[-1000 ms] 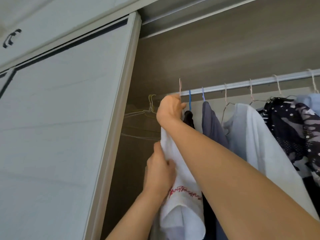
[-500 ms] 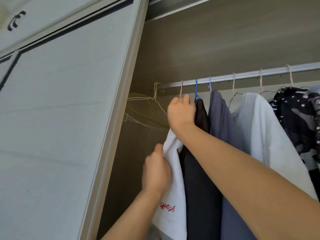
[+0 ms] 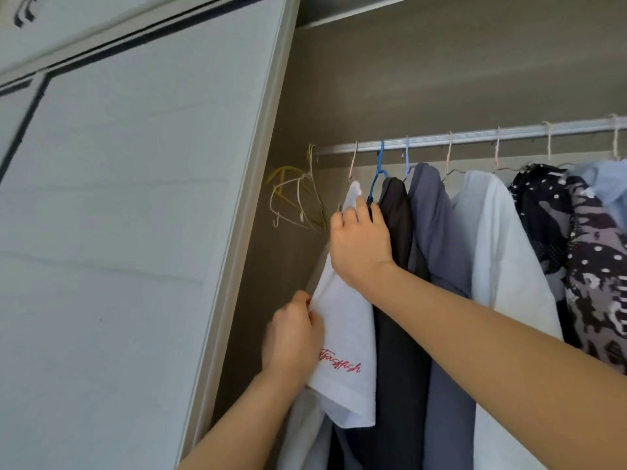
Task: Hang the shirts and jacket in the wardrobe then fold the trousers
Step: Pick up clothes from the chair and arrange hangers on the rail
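A white shirt (image 3: 344, 337) with red script on its sleeve hangs from a pale hanger hook (image 3: 353, 161) on the silver wardrobe rail (image 3: 475, 137). My right hand (image 3: 359, 245) grips the shirt's shoulder just below the hook. Lower down, my left hand (image 3: 293, 340) pinches the edge of the sleeve. To the right hang a black garment (image 3: 397, 300) on a blue hanger (image 3: 376, 178), a grey-blue garment (image 3: 441, 266) and a white one (image 3: 502, 266).
Several empty wire hangers (image 3: 295, 195) dangle at the rail's left end. A white sliding door (image 3: 135, 232) fills the left. A dark patterned garment (image 3: 583, 252) and a light blue one (image 3: 607, 181) hang at the far right.
My right hand came down from the rail to the shirt's shoulder, and the hook now sits on the rail. My left hand shifted to the sleeve edge. The camera view tilted upward.
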Available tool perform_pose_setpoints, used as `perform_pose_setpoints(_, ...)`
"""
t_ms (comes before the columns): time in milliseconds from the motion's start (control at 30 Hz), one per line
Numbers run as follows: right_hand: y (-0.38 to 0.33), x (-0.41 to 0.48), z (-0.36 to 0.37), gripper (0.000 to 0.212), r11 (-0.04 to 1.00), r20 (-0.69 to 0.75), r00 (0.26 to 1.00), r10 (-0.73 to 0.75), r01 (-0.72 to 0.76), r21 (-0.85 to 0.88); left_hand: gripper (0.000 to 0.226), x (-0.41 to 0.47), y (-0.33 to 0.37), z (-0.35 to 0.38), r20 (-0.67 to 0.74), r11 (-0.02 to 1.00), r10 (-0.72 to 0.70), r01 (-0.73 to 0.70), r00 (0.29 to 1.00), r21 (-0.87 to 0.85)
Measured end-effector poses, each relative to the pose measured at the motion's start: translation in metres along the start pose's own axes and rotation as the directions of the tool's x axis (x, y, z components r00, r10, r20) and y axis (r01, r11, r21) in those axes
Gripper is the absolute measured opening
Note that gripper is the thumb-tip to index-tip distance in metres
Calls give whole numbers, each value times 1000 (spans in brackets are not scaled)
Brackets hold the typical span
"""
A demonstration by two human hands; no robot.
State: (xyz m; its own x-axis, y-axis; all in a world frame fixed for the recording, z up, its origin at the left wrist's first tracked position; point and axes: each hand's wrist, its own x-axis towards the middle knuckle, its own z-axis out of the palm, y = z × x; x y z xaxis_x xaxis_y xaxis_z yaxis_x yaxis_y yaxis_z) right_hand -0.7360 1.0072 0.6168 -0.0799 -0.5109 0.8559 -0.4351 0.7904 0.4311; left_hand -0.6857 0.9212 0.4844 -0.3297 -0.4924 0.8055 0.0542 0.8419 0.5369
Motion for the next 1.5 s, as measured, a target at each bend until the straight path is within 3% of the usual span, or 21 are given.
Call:
perform_pose_setpoints(200, 2, -53, -26, 43, 997, -26, 999, -38, 40, 62, 7, -42, 2, -15, 109, 996, 20, -29, 994, 86)
perform_pose_setpoints(333, 10, -85, -48, 46, 991, -16, 997, -69, 70, 113, 19, -67, 10, -31, 173, 980, 33, -66, 984, 188)
perform_pose_setpoints(567, 24, -147, -65, 40, 963, 18, 999, -36, 30, 269, 26, -100, 39, -62, 86, 946, 119, -139, 989, 292)
perform_pose_setpoints(733, 24, -196, -64, 46, 921, 55, 997, -57, 31, 387, 24, -142, 55, -76, 15, 914, 74, -73, 997, 399)
perform_pose_setpoints(867, 9, -242, -69, 40, 828, 51, 998, -40, 5, 561, 27, -195, 57, -90, -54, 865, 22, 8, 998, 502)
perform_pose_setpoints(1000, -24, -294, -81, 39, 694, 56, 995, -88, 21, 720, 28, -256, 56, -116, -96, 863, -133, 163, 986, 478)
perform_pose_setpoints(1200, -77, -374, -111, 37, 487, 29, 972, -234, 91, 869, 27, -346, 59, -165, -158, 719, -162, 226, 974, 657)
perform_pose_setpoints(1367, -136, -437, -143, 45, 303, -11, 902, -431, 156, 940, 28, -440, 47, -209, -190, 602, -276, 324, 942, 730)
perform_pose_setpoints(1500, -187, -481, -169, 40, 166, -49, 832, -553, 168, 972, 26, -521, 26, -239, -308, 516, -417, 502, 855, 694)
